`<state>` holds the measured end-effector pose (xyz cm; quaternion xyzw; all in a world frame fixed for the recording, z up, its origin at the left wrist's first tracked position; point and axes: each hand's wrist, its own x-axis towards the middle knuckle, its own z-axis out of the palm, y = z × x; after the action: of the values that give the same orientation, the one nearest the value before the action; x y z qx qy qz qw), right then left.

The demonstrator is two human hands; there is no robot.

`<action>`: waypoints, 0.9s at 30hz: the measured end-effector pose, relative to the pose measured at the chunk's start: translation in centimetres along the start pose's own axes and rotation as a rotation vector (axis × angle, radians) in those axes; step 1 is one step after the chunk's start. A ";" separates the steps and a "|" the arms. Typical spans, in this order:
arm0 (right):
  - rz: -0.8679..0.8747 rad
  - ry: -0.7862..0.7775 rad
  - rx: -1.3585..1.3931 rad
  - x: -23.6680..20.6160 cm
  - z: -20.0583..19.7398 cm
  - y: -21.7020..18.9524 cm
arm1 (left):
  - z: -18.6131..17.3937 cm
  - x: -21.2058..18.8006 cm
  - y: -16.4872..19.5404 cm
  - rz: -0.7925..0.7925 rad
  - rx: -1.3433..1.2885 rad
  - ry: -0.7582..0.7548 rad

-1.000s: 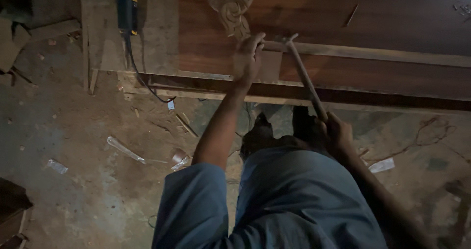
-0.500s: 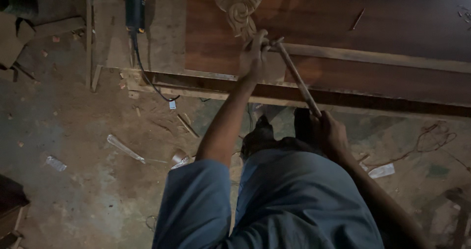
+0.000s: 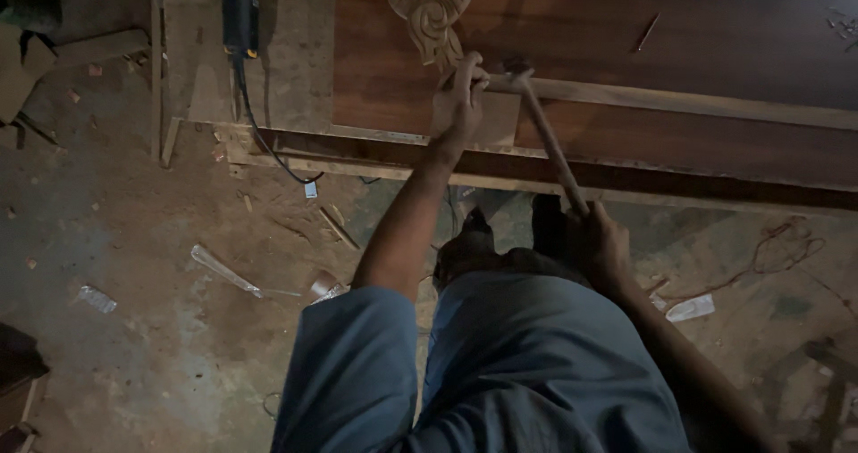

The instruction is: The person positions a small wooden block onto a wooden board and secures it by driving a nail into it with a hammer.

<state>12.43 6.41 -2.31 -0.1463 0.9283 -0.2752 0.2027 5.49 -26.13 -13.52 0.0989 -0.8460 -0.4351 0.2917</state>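
The left hand [image 3: 458,96] pinched down at the end of a pale wooden strip [image 3: 679,102] lying across the dark brown panel [image 3: 626,33] — seemingly to steady it — just below a carved ornament [image 3: 431,6]. The right hand [image 3: 597,243] was closed tight around a hammer [image 3: 547,140] handle, its head resting at the strip beside those fingers.

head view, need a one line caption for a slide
Left hand steadies a wooden strip on a dark panel while the right hand brings a hammer onto it.
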 end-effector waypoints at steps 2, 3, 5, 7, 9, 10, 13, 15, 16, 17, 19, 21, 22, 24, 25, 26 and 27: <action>0.096 -0.123 -0.129 0.2 0.1 0.4 | 0.7 0.4 -0.2 -0.591 -0.569 0.059; 0.138 -0.181 -0.195 0.4 0.2 0.6 | 0.9 0.7 -0.2 -0.881 -0.855 0.088; 0.102 -0.075 -0.129 0.7 0.3 0.9 | 0.9 1.1 -0.2 -0.798 -0.774 0.013; 0.060 0.008 -0.061 0.6 0.1 1.2 | 0.6 1.1 -0.1 -0.849 -0.730 -0.048; 0.014 0.096 0.025 0.1 -0.2 1.4 | -0.2 1.3 0.2 -1.008 -0.716 -0.113; 0.031 0.106 0.063 -0.2 -0.3 1.5 | -0.8 1.0 0.0 -0.711 -0.578 -0.061; 0.049 0.130 0.112 -1.7 -0.8 2.2 | -3.0 -0.3 -0.1 -0.077 -0.156 -0.056; 0.000 0.155 0.072 -2.5 -1.1 2.9 | -5.6 -1.0 -0.1 0.033 0.137 -0.216; -0.016 0.163 0.098 -3.0 -1.0 3.2 | -6.6 -1.5 0.3 0.122 0.185 -0.311; -0.031 0.168 0.123 -3.4 -0.9 3.6 | -7.5 -2.0 0.8 0.212 0.229 -0.407; -0.020 0.165 0.231 -4.1 -0.7 4.0 | -8.6 -2.0 1.8 0.336 0.270 -0.547; 0.024 0.148 0.390 -4.6 -0.5 4.0 | -9.0 -1.7 2.6 0.404 0.268 -0.629; 0.028 0.153 0.323 -4.9 -0.5 3.9 | -9.1 -1.6 2.8 0.403 0.269 -0.620; 0.040 0.169 0.193 -5.4 -0.7 3.4 | -8.8 -0.9 2.7 0.407 0.269 -0.607; 0.044 0.158 0.216 -5.5 -0.9 3.1 | -8.7 -0.6 2.4 0.418 0.270 -0.595; 0.050 0.148 0.240 -5.7 -1.0 2.9 | -8.5 -0.5 2.0 0.429 0.271 -0.586; 0.056 0.136 0.263 -5.9 -1.1 2.6 | -8.3 -0.5 1.5 0.439 0.271 -0.576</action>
<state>16.69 11.23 -1.21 -0.0737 0.8995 -0.3980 0.1645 10.83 -30.69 -8.75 -0.1732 -0.9442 -0.2566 0.1125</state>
